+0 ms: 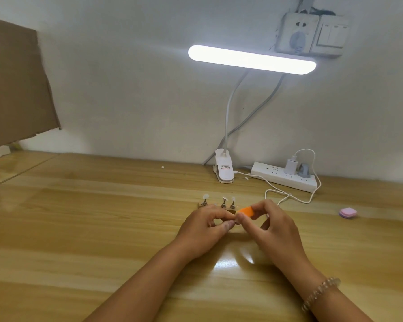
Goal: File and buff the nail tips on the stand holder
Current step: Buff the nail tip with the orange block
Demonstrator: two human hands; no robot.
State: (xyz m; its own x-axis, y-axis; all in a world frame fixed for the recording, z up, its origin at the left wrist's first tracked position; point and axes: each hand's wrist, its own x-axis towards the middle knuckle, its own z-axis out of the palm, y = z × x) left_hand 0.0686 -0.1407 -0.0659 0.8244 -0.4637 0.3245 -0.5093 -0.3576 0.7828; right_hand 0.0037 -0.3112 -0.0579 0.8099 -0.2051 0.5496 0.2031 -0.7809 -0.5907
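Observation:
A small stand holder (201, 204) sits on the wooden desk, with three metal pegs (223, 203) carrying clear nail tips (206, 196). In front of it my left hand (204, 230) pinches a small peg with a nail tip between thumb and fingers; the tip itself is mostly hidden. My right hand (271, 225) grips an orange buffer block (246, 211) and holds its end against that tip, just right of my left fingertips. Both hands hover low over the desk.
A clip-on lamp (251, 59) with its white clamp base (223, 168) stands behind the holder. A white power strip (286, 177) with a charger and trailing cable (286, 198) lies at the right. A pink buffer block (347, 213) rests far right. Cardboard (14, 84) leans at the left.

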